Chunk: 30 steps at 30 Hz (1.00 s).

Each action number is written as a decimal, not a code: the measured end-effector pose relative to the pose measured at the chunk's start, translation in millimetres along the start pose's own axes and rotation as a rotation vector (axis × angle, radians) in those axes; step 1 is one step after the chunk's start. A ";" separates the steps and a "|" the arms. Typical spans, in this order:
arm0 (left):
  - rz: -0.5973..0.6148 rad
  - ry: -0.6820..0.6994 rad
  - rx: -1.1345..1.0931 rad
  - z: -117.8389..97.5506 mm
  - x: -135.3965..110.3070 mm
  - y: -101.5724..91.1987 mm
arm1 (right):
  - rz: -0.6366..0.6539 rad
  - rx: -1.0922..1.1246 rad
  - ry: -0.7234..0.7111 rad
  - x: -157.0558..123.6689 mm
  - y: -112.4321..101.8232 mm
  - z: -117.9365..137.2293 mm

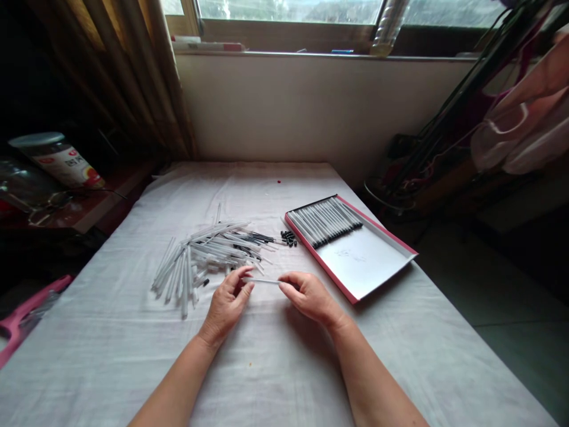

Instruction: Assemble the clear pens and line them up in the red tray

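While both of our hands meet near the centre of the frame, we hold one slim tube (267, 281) level between them, above the white cloth of the bench (275, 367). Our right hand (313, 296) pinches its right end between thumb and curled fingers; our left hand (229, 302) grasps the other end, its fingers more spread and its grip apparently lighter. Whatever sits inside the left fingertips is too small for us to make out.

Left of centre, we see a loose heap of pale tubes (213, 246) pointing many ways, with thin dark rods (262, 237) among them at its right edge. Just beside those, a cluster of small black caps (288, 239) lies on the cloth, near the red-edged tray (377, 267) at right of centre. A row of black-tipped pens (326, 220) fills its upper part.

We judge the light left grip to be the weak point: if the two hands push out of line, the tube could bend, or its end could slip and drop onto the cloth. A sleeveless forearm swinging left could knock the heap and roll tubes about. The caps, small and probably quick to roll, could scatter if a knuckle brushes them, and a bumped tray could jumble its row.
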<state>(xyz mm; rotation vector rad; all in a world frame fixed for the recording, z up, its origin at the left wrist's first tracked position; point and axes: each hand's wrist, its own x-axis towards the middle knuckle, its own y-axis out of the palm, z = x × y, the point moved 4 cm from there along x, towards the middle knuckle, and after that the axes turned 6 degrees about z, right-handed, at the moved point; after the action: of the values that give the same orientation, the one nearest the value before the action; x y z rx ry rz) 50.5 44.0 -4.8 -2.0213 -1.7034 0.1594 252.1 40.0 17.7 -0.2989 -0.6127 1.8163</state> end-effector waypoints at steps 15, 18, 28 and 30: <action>0.004 -0.121 -0.185 8.5 0.4 1.6 | -0.401 -0.572 0.649 76.8 -101.6 -56.4; -0.002 -0.108 -0.175 7.7 0.5 1.6 | -0.360 -0.621 0.636 81.5 -93.3 -59.9; -0.012 -0.108 -0.217 6.4 1.1 1.4 | -0.300 -0.717 0.599 83.3 -91.5 -54.9; -0.012 -0.128 -0.266 6.9 1.0 1.4 | -0.311 -0.748 0.570 83.3 -90.1 -47.7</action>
<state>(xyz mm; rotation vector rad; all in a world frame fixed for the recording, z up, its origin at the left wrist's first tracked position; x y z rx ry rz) 49.3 46.8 -11.2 -2.2323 -1.9011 0.0619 320.8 150.8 35.3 -1.1114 -0.8462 1.0663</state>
